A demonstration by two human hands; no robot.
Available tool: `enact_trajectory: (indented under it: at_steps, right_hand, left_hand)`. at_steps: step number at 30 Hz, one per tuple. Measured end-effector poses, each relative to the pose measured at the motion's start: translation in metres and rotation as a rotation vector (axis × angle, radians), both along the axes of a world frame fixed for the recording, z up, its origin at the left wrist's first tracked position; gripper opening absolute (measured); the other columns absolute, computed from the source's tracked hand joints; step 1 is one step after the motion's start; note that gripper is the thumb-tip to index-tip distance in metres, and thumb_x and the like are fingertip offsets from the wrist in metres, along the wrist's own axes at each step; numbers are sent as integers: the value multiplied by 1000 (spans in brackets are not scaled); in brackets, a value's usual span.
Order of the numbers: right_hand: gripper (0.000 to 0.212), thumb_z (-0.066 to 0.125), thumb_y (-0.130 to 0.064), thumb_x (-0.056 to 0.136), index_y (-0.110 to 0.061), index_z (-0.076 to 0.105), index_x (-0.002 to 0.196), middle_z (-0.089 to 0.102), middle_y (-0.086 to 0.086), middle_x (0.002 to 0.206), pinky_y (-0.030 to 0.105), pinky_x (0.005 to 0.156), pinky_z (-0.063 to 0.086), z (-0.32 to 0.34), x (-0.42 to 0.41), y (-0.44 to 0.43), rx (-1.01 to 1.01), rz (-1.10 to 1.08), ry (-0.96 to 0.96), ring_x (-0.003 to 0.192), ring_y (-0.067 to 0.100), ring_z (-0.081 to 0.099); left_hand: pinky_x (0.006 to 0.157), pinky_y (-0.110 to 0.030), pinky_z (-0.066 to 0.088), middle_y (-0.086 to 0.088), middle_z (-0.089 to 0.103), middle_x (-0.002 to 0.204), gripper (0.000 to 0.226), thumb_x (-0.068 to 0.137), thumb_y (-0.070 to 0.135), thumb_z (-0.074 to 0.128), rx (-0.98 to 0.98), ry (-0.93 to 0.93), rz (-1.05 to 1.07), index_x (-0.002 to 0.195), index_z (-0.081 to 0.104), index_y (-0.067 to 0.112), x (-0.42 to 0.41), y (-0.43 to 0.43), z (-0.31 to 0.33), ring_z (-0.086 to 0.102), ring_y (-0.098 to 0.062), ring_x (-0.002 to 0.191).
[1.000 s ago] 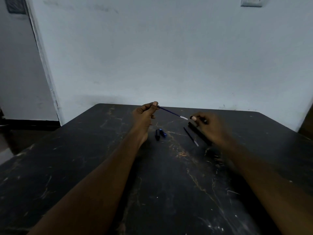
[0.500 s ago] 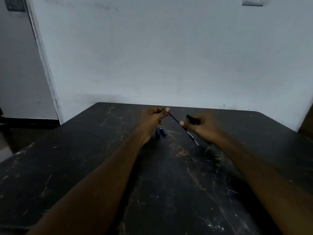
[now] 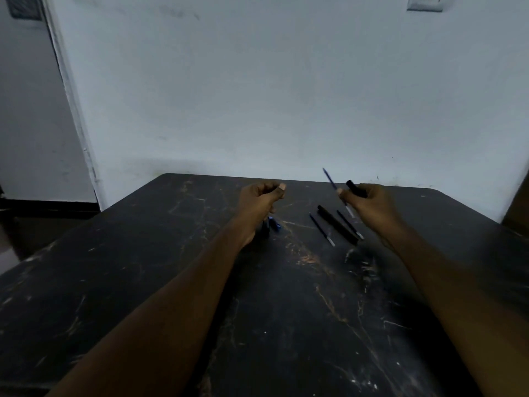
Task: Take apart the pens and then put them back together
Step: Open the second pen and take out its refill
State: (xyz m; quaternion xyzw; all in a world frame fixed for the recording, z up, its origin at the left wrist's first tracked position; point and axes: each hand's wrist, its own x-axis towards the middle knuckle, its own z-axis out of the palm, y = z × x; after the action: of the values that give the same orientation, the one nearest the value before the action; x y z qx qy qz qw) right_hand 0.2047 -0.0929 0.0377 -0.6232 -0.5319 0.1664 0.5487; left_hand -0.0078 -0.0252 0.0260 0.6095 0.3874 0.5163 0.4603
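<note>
a scratched black table [image 3: 143, 282] met a pale wall [image 3: 257, 96]. left hand [image 3: 259, 200] curled round nothing seen; right hand [image 3: 369, 204] gripped a blue refill [image 3: 329, 179] and a black barrel [image 3: 355, 188].

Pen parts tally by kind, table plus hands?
Refills: 3 (blue refill in right hand; left table refill; right table refill)
Black barrels: 2 (held barrel; table barrel)
Caps: 2 (blue cap; black cap)
Total: 7

blue refill [image 3: 330, 180] and black barrel [image 3: 355, 188] in right hand [image 3: 372, 206] above dark table [image 3: 160, 276]
</note>
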Motion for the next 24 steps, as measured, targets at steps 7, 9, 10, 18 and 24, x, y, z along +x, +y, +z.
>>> enact_trajectory:
  at_steps: [7,9,10,18,24]
  right_hand:
    - [30,66,-26,89,-4,63,70,52,9,56,25,51,30,-12,36,2,-146,-224,-214,52,15,47]
    - [29,67,-29,88,-3,66,75,54,10,57,26,53,32,-18,39,5,-210,-243,-282,53,19,51]
    - [29,67,-31,87,-4,67,75,55,11,58,27,54,34,-22,41,7,-242,-247,-303,55,22,53]
    - [32,69,-36,79,-13,60,59,58,11,55,35,59,49,-33,45,14,-300,-280,-408,60,31,63]
    - [35,68,-39,82,-14,60,60,55,9,54,32,57,42,-33,45,14,-301,-262,-395,60,31,63]
  left_hand:
    - [43,-8,39,1,70,89,26,93,32,63,55,68,25,99,73,8,4,-1,-1,52,-3,59]
    - [45,-10,40,1,70,87,26,93,33,63,56,84,25,94,73,9,3,-1,-2,52,-3,60]
    - [47,-13,40,1,70,87,26,92,34,64,55,84,25,91,73,10,3,-1,-2,53,-2,60]
    - [46,-10,39,7,68,80,21,93,33,63,24,70,25,91,71,14,4,-2,-1,52,2,57]
    - [44,-9,37,7,68,78,22,92,32,64,26,59,37,92,72,12,5,-2,-3,53,7,49]
